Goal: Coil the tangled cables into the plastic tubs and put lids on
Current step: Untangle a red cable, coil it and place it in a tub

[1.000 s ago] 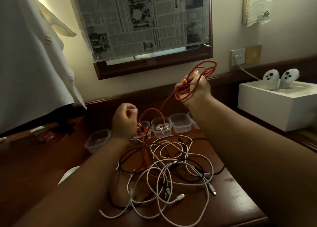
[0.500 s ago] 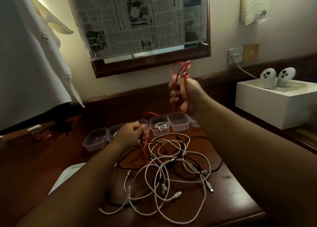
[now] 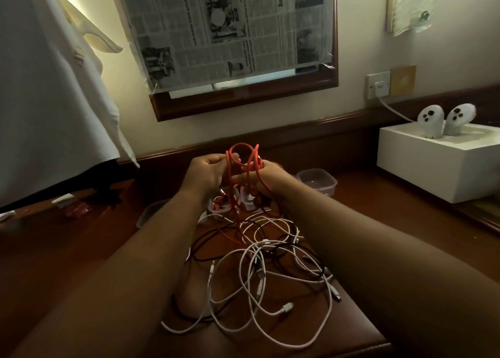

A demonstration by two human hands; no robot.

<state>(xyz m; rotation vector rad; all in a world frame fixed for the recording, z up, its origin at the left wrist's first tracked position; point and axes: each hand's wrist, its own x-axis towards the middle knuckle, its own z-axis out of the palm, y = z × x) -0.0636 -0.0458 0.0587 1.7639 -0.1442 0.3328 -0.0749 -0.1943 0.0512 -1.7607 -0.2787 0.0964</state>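
Observation:
Both hands meet above the desk with a red cable (image 3: 240,160) looped between them. My left hand (image 3: 207,172) grips one side of the loops, and my right hand (image 3: 266,177) holds the other side with strands wound round its fingers. The cable's tail hangs down into a tangle of white and black cables (image 3: 259,265) on the brown desk (image 3: 351,328). Clear plastic tubs stand behind the hands: one empty (image 3: 318,180) at the right, one (image 3: 147,214) partly hidden by my left forearm, others mostly hidden behind the hands.
A white box (image 3: 438,168) with two white controllers (image 3: 443,119) stands at the right. A wall socket (image 3: 378,85) has a white lead plugged in. A white shirt (image 3: 46,87) hangs at the left, small items (image 3: 70,204) lie below it. A newspaper-covered frame (image 3: 230,33) hangs on the wall.
My right hand has come down from the wall towards the desk with the red loops. My left hand has risen from the tangle and now meets it on the red cable.

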